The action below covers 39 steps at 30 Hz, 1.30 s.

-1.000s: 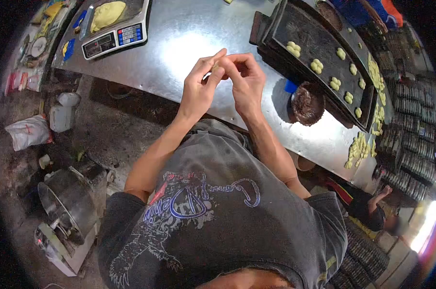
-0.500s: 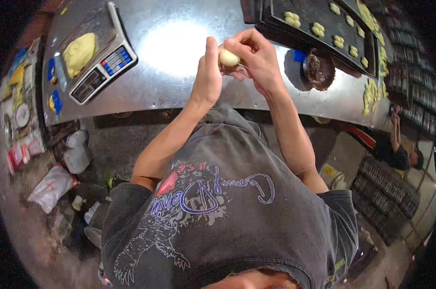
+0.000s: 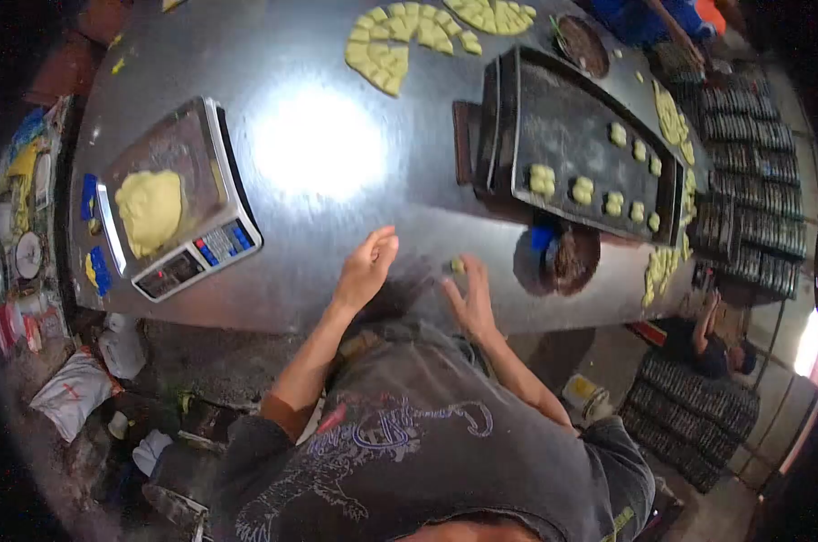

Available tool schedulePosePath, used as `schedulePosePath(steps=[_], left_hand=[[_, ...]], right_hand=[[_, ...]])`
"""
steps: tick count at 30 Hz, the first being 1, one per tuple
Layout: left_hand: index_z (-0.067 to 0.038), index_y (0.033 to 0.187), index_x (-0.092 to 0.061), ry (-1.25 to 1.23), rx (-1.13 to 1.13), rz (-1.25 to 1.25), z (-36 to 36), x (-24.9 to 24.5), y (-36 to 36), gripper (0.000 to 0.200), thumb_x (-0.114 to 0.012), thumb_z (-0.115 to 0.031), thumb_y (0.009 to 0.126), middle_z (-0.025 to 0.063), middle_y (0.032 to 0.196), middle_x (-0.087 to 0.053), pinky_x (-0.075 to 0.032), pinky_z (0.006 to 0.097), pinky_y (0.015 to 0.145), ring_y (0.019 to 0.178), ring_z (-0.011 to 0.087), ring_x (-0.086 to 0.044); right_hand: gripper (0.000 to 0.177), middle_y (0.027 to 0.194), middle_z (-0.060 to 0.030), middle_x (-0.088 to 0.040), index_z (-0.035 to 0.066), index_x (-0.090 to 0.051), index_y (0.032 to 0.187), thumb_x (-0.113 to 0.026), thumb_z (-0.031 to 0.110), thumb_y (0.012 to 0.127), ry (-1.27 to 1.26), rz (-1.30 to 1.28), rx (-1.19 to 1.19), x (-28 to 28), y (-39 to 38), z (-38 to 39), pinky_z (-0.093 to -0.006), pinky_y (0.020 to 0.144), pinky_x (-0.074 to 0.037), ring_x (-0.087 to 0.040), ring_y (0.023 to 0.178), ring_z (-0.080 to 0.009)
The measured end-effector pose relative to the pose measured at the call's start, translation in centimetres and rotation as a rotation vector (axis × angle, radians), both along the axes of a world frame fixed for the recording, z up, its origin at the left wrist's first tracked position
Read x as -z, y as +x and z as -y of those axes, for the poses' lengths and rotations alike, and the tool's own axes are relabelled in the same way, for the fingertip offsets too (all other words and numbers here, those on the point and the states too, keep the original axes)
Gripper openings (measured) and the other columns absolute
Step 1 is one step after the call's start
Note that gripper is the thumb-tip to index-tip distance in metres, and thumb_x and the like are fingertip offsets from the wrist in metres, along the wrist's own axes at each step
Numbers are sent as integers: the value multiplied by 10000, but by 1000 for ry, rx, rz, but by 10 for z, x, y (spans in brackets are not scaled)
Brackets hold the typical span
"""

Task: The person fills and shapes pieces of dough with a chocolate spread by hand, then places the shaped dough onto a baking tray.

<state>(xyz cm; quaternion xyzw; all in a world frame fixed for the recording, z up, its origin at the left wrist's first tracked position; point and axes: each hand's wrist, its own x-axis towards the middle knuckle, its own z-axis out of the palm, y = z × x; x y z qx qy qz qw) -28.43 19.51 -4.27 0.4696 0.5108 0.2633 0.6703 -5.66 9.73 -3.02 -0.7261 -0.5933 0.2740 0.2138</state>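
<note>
My left hand [image 3: 366, 271] is above the front part of the metal table, its fingers loosely curved, with nothing visible in it. To its right, my right hand [image 3: 474, 303] has a small ball of pale yellow dough [image 3: 457, 265] at its fingertips, the thumb standing a little apart. Past the right hand is a dark round bowl [image 3: 573, 260] of brown crumbly filling, with something blue at its left rim. Beyond the bowl, a black baking tray [image 3: 554, 99] carries several clustered dough pieces [image 3: 582, 190].
A digital scale [image 3: 242, 194] bears a large dough lump [image 3: 149, 212] at left. Cut dough pieces [image 3: 373, 59] lie at the back; more dough strips [image 3: 662, 271] lie at right. A second bowl [image 3: 582, 45] stands near a person in blue [image 3: 630, 18]. Another person [image 3: 725, 352] is at far right.
My hands have separated and come down toward the table; before, both were around the dough ball. The dough is now at my right fingertips. The view has shifted, showing more of the table's back.
</note>
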Motion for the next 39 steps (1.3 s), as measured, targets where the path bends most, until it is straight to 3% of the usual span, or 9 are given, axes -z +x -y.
schedulePosePath(steps=[7,11,17,21,25,29,31,35,39], left_hand=[[37,1328,-566,199,-265,-124,-203,45,3,489,-568,-352,1033,246,1282,-641,-466,367,1028,1211,288,-620],[5,1384,-505,515,-344,-433,-332,90,16,594,-618,-395,960,299,1352,-539,-397,501,1080,1263,457,-504],[-3,1402,-420,369,-338,-587,-401,116,68,712,-714,-340,849,310,1342,-509,-400,535,1068,1265,456,-496],[2,1411,-419,63,-475,-162,-382,114,63,689,-723,-204,829,207,1210,-582,-505,407,926,1079,316,-601],[-30,1393,-533,-72,-227,160,-301,30,33,577,-709,-137,854,121,1145,-595,-527,348,852,1034,210,-594],[-72,1165,-720,691,-85,-59,-160,-21,-8,292,-688,-173,892,100,1070,-597,-503,326,852,1014,229,-599],[-91,1137,-724,896,115,-183,-81,-5,-35,264,-676,-197,900,100,1078,-588,-479,399,953,1008,274,-598],[-67,1036,-733,744,608,-394,67,45,-94,211,-638,-236,952,80,1081,-705,-416,508,1060,1025,203,-649],[-61,1027,-741,374,305,-369,129,27,-100,210,-612,-218,971,111,1034,-733,-447,481,991,970,297,-682]], right_hand=[[456,1282,-68,-539,51,-478,1411,-617,211,1007,-237,-488,-167,43,-16,-220,-329,919,-498,-579,1037,-184],[666,1321,-254,-480,99,-309,1520,-636,272,966,258,-74,-120,103,-27,-368,-451,1006,-444,-512,1201,-408],[559,1482,-329,-274,213,-420,1458,-595,348,944,-30,216,-61,138,-64,-479,-754,973,-360,-288,1351,-582],[527,1443,-289,-295,121,-477,1380,-644,286,908,-230,-182,18,102,-43,-474,-595,1027,-423,-373,1274,-515],[537,1367,-247,-345,67,-475,1375,-670,220,899,69,-115,-273,42,-12,-382,-453,1008,-492,-487,1173,-427],[580,1411,-192,-392,103,-468,1426,-718,120,903,207,-497,-210,-25,-38,-205,-449,1107,-443,-446,1305,-364],[581,1485,-186,-366,90,-468,1429,-707,79,900,257,-305,-443,-8,-33,-113,-448,1118,-433,-419,1356,-359],[317,1430,-150,-498,71,-604,1283,-578,100,968,-135,-221,-689,63,19,51,-438,1078,-457,-454,1356,-357],[165,1086,-186,-622,18,-631,1074,-591,141,971,-397,-208,-422,29,31,96,-460,892,-497,-574,1118,-401]])
